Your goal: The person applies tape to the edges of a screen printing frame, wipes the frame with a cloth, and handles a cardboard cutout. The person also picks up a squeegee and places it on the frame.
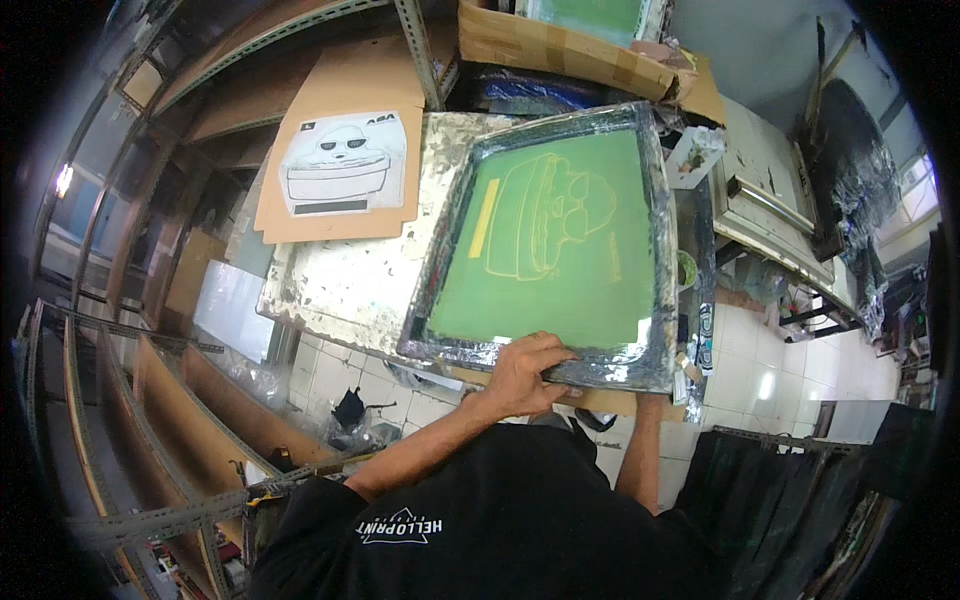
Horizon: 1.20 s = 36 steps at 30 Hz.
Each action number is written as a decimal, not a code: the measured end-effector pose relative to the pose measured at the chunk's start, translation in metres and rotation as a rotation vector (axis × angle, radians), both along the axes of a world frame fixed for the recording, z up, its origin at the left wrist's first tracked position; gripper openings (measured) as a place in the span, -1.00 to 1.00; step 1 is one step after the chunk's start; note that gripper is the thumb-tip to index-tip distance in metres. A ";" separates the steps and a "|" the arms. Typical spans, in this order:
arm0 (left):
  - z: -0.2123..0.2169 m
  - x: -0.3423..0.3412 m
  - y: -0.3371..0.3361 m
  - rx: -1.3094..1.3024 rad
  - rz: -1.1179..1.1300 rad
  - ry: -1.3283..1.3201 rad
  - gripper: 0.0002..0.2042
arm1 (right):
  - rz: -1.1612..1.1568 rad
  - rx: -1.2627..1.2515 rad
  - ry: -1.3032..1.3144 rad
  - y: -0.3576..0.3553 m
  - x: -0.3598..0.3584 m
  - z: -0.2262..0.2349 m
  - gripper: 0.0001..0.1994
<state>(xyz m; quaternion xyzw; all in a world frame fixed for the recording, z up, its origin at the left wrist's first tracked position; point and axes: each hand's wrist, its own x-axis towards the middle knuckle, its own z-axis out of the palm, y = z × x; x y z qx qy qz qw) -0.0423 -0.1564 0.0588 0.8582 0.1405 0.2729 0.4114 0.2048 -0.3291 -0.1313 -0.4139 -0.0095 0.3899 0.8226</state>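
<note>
A silk-screen printing frame (480,300) with green-coated mesh and a dark, stained border lies tilted across a worn white table (340,285). Its mesh carries a yellowish line drawing of a figure with sunglasses, turned sideways, and a yellow bar. My left hand (527,372) grips the near rail, its fingers bent over the edge. At the near right corner, my right hand (650,405) goes under the frame; only the wrist and forearm show, so its fingers are hidden.
Left of the frame, a paper drawing (342,165) rests on brown cardboard (270,210). A cardboard box (560,48) stands behind. Metal shelving (200,400) fills the left side. A small white box (695,157) sits by the frame's right edge, with another worktable (770,200) beyond.
</note>
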 end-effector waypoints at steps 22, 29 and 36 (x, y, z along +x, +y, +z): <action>-0.017 -0.184 0.093 -1.139 0.334 -0.502 -0.78 | -0.036 -0.764 -0.343 0.099 -0.147 0.042 -0.37; -0.108 -0.178 0.084 -1.499 0.284 -0.197 -0.73 | -0.003 -1.161 -0.526 0.064 -0.099 0.038 -0.43; -0.149 -0.159 0.073 -1.591 0.231 -0.003 -0.41 | 0.061 -1.338 -0.780 0.059 -0.071 0.033 -0.47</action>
